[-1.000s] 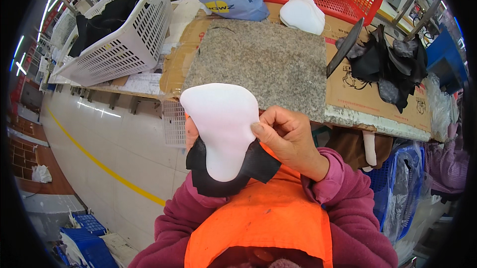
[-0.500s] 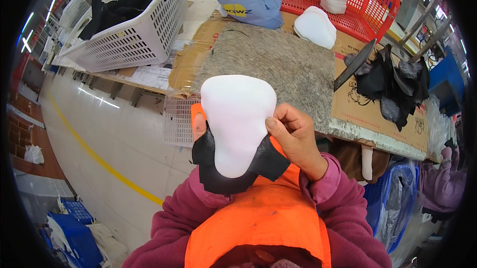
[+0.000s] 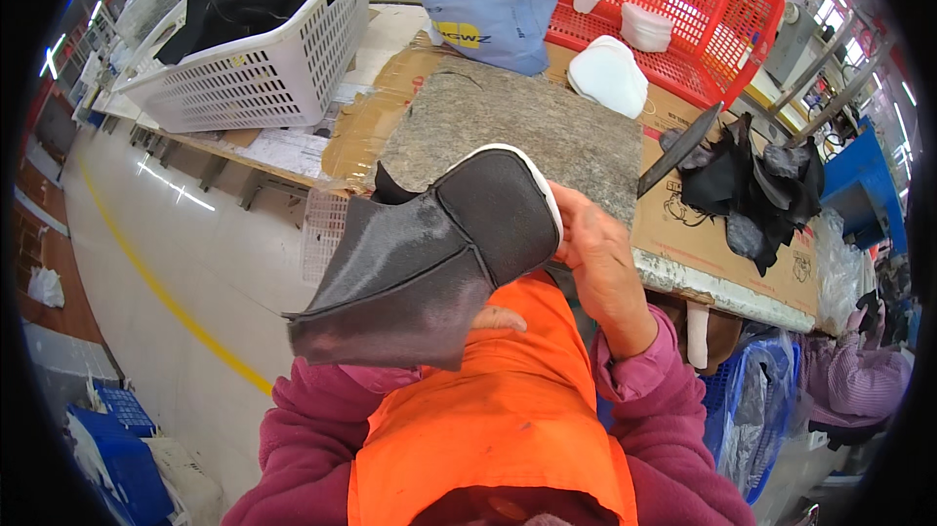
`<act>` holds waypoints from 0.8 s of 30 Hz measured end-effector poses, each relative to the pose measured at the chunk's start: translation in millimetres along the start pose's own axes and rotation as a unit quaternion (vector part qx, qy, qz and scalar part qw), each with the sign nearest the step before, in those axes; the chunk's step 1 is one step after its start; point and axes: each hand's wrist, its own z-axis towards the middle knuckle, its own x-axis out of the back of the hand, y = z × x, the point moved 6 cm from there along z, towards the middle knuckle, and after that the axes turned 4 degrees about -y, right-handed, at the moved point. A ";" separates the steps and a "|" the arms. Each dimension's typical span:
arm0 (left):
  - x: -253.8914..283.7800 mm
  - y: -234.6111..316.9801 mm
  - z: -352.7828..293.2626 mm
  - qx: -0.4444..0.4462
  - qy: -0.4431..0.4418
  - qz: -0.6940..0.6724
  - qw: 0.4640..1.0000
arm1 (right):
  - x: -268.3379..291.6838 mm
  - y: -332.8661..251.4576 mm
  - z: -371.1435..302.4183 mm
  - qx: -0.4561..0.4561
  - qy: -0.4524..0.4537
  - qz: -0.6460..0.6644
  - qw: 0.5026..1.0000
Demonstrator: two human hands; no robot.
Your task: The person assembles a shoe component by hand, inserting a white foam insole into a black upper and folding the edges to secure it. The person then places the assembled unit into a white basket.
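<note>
A black stitched fabric piece (image 3: 390,253) with raised seams lies tilted across my lap in front of the bench. A white shaped pad (image 3: 549,184) sits against the back of its rounded end; only the pad's pale rim shows. My right hand (image 3: 600,267) grips this rounded end at its right edge, fingers curled behind. My left hand (image 3: 498,319) holds the piece from beneath; most of it is hidden by the fabric and one finger sticks out past the lower edge.
Across the bench lies a rough grey board (image 3: 517,116). Behind it stand a white basket (image 3: 244,77) of black fabric, a blue bag (image 3: 488,9) and a red basket (image 3: 712,28). Right of the board are stacked white pads (image 3: 607,75), a dark blade-like strip (image 3: 680,150) and black scraps (image 3: 752,184).
The black piece and white pad have been turned over: the pad faced up before, and now the black fabric does. Its rounded end has swung right; my left hand has gone underneath.
</note>
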 end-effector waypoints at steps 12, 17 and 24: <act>3.3 -0.4 16.3 0.083 0.014 0.217 0.972 | 15.3 14.1 8.7 0.040 0.109 -0.148 0.982; -5.0 29.4 25.2 -0.049 0.010 0.379 0.924 | 16.8 4.2 4.4 0.117 0.126 -0.172 0.970; -8.3 37.0 23.9 -0.136 0.016 0.417 0.898 | 11.0 -4.8 4.0 0.180 0.057 -0.259 0.947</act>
